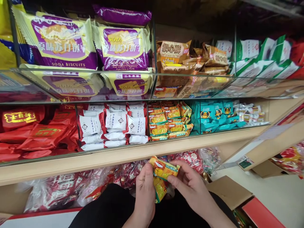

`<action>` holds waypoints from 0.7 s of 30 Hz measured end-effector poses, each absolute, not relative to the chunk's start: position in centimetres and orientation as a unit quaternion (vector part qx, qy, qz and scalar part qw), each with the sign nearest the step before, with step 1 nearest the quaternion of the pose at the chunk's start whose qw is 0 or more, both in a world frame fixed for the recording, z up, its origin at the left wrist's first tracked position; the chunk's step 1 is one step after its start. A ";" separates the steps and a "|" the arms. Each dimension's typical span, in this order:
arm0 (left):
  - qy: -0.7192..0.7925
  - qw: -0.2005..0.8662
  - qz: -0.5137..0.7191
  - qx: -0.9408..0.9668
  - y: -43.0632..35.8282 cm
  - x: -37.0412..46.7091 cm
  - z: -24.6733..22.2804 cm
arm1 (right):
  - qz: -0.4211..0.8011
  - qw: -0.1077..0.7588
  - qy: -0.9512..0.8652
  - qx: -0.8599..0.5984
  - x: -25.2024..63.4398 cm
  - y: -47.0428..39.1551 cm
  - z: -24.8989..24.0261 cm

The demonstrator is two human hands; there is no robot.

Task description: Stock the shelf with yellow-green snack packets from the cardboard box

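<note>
Two small yellow-and-green snack packets are between my hands, above my lap. The upper packet (163, 168) lies tilted, its left end against my left hand (145, 186) and its right end pinched by my right hand (187, 180). Below it, the lower packet (160, 189) rests against the fingers of my left hand. My left thumb points up along the packets' edge. Just ahead, on the lower shelf, similar yellow packets (167, 122) are stacked in a bin. White-and-red packets (116, 123) fill the bin to its left, teal packets (213, 115) the one to its right.
Purple soda biscuit packs (63, 41), brown packets (174, 52) and green-white packets (263, 53) fill the upper shelf. Red packets (42, 129) lie lower left. A wooden shelf edge (114, 158) runs above bagged snacks (61, 190). An open cardboard box (230, 190) stands at lower right.
</note>
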State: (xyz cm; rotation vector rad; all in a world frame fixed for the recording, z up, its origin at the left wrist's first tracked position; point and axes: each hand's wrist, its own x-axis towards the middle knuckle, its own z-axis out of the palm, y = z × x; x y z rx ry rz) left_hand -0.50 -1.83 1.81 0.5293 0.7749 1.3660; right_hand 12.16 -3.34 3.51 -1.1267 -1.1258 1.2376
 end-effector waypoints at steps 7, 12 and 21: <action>0.369 0.711 0.555 0.222 -1.8 -1.0 2.9 | 0.158 0.647 -0.531 -0.524 15.5 7.0 10.2; 0.403 0.720 0.484 0.291 -2.3 -0.7 2.3 | -0.127 0.467 -0.594 -0.643 15.7 12.3 11.4; 0.426 0.644 0.444 0.455 -3.0 0.2 0.1 | -0.161 0.200 -0.612 -0.748 15.5 16.4 12.9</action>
